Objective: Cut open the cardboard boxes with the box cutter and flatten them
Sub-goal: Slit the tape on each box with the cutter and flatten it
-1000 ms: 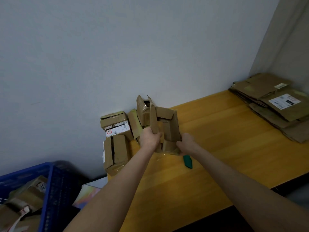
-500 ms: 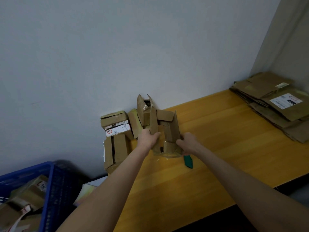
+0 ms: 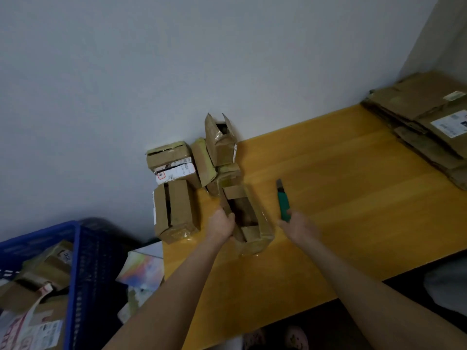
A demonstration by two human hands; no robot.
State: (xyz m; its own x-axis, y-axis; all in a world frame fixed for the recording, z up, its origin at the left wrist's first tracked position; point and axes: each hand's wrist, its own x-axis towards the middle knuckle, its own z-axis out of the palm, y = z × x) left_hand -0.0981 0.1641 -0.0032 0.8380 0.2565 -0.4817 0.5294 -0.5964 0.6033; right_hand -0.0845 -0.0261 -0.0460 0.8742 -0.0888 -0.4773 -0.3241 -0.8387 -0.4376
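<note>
Left hand [image 3: 222,224] stretches forward, fingers curled over the open box [image 3: 256,238] wall. Just right of it, the right hand [image 3: 299,227] grips the box cutter [image 3: 283,202], blade pointing away.

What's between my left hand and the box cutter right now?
The open cardboard box, its wall gripped by your left hand, then bare table up to the box cutter, in the head view.
</note>
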